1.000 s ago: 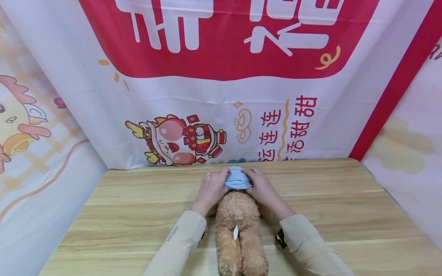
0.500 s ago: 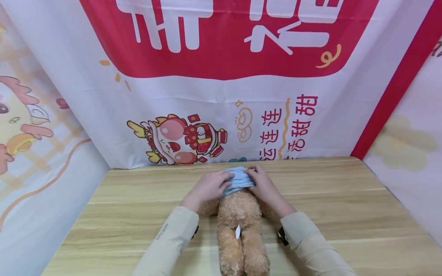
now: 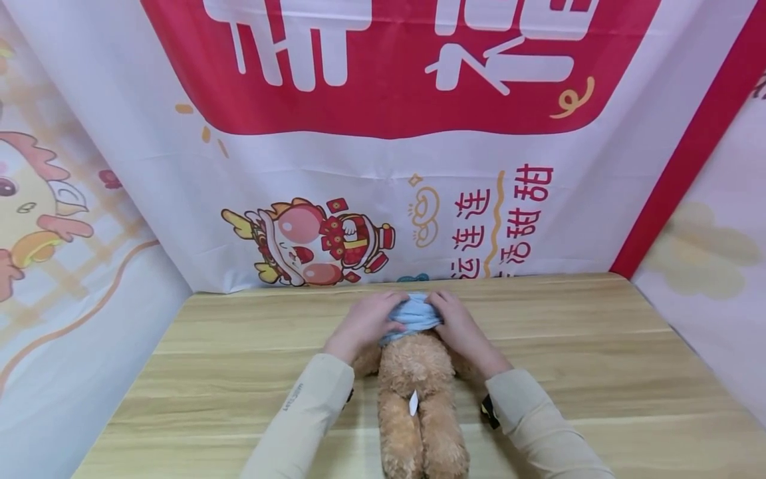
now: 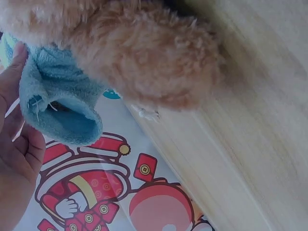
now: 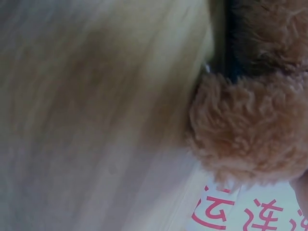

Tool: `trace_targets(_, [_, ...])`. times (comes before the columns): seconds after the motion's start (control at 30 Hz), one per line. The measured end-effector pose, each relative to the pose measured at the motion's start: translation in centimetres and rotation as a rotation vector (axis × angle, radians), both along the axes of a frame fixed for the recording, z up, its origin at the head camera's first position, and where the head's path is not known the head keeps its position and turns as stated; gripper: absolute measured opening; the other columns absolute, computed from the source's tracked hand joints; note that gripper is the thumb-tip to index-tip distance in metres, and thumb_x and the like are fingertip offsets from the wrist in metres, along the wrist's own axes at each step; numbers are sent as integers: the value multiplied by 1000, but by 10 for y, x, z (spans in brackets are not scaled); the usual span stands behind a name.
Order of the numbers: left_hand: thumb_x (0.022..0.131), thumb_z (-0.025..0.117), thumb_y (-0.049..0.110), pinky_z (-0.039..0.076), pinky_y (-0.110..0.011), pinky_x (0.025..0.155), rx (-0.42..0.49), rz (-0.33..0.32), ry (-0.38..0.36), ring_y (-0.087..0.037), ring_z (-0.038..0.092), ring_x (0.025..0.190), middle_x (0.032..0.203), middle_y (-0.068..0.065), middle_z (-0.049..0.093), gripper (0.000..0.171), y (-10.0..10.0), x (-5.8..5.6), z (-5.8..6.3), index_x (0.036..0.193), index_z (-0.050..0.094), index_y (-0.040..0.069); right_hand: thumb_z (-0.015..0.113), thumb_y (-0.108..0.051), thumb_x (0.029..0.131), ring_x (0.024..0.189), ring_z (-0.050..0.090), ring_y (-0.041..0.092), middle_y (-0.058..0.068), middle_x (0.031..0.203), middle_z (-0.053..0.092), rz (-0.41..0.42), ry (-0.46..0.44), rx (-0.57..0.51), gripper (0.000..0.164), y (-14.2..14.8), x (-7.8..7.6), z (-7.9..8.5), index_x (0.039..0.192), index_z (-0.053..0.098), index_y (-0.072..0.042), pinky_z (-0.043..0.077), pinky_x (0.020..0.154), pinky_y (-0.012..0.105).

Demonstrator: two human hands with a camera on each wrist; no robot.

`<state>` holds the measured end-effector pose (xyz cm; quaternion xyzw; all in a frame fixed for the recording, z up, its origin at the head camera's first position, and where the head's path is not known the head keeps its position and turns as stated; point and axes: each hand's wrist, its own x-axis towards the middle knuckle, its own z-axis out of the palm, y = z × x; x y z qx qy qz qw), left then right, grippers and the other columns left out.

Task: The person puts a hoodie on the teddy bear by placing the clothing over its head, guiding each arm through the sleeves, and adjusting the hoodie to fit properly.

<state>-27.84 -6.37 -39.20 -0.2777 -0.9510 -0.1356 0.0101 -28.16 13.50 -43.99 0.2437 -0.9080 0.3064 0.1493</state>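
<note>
A fluffy brown plush toy (image 3: 415,366) lies lengthwise on the table, legs toward me, with a white tag between the legs. Bunched light blue terry clothing (image 3: 417,314) covers its upper end; the head is hidden. My left hand (image 3: 362,326) grips the left side of the cloth, thumb toward me. In the left wrist view, a sleeve-like opening in the clothing (image 4: 62,110) hangs beside the left hand (image 4: 21,139), near the toy's arm (image 4: 149,57). My right hand (image 3: 457,326) grips the cloth's right edge. The right wrist view mostly shows the plush arm (image 5: 250,130).
The wood-grain table (image 3: 251,386) ends at a white and red printed cloth backdrop (image 3: 359,159) just beyond the hands. Printed side panels (image 3: 72,266) stand at left and right.
My left hand first shifted outward to the left, then came back in and farther forward on the cloth. The blue clothing now reaches lower on the left side. My right hand stays nearly still.
</note>
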Motion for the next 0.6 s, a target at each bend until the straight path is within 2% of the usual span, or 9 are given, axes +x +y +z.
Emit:
trace_targets(0.1, [86,68,32,45,-40,104,-2,-10,1,-24,55,124,137,-5,56,58,2,0,1,138,50,14,62,18,69,99,56,31,15,102,59,-21,-14,-41,35,-1,0,1,98,56,-2,50,87,45])
trace_targets(0.23, [85,69,30,45,-41,104,-17,-16,4,-26,55,123,135,-6,57,59,4,2,2,138,50,15,62,14,75,100,58,31,17,103,60,-53,-107,-71,38,-2,1,3,111,54,3,50,89,45])
trace_targets(0.33, [84,70,29,45,-42,104,-20,-4,-3,-27,55,123,135,-6,57,60,5,3,2,138,50,15,64,13,76,105,59,32,18,108,61,-67,-141,-27,44,-4,2,5,119,56,5,50,93,46])
trace_targets(0.47, [83,71,29,46,-42,102,-12,29,12,-27,56,121,133,-6,59,57,7,3,0,134,53,13,65,14,73,106,59,33,19,109,61,-80,-131,25,43,-5,2,8,115,60,5,50,95,45])
trace_targets(0.6, [82,72,30,47,-42,99,-3,61,44,-26,59,116,128,-4,62,48,9,2,-2,126,59,15,66,12,74,103,60,33,18,106,61,-81,-128,49,37,-5,2,12,110,62,5,51,93,45])
